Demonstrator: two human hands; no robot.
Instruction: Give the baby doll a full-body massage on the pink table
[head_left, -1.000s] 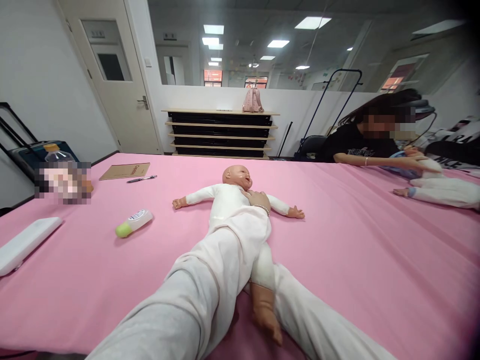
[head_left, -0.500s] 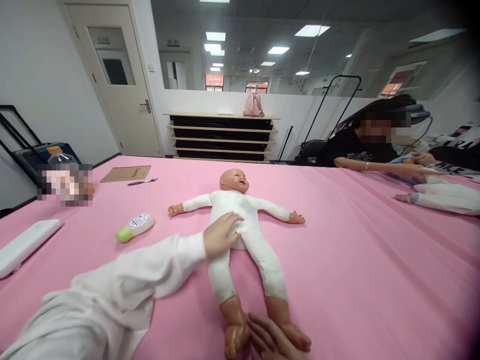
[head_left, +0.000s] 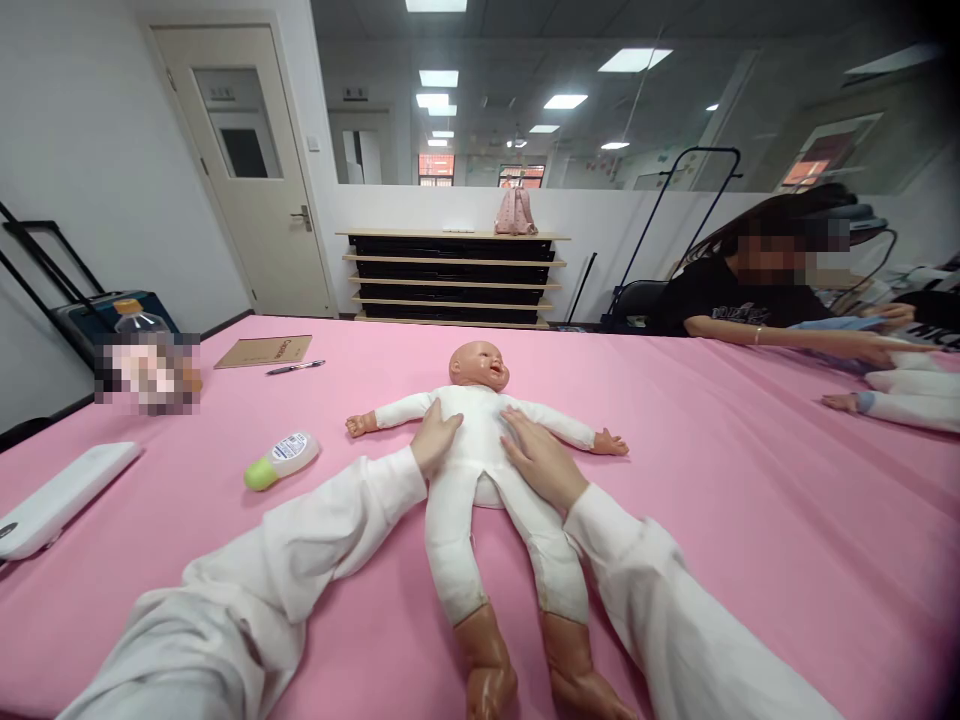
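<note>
A baby doll [head_left: 480, 425] with a white cloth body lies face up on the pink-covered table, arms out to the sides and legs toward me. My left hand [head_left: 436, 440] touches the left side of its torso, thumb apart from the fingers; some fingers are hidden. On the other side of the torso, my right hand [head_left: 544, 462] lies with fingers stretched out along the chest edge. Both hands look open, resting against the doll and not closed around it.
Left on the table [head_left: 360, 620] are a green-capped bottle [head_left: 289, 458], a white case [head_left: 67, 500], a pen [head_left: 296, 367], a brown notebook [head_left: 264, 350] and a partly blurred bottle [head_left: 142, 322]. At far right, a person [head_left: 731, 300] handles another doll [head_left: 911, 405].
My right hand has moved from the doll's feet up to its torso. My left hand has shifted from the middle of the belly to the torso's left side.
</note>
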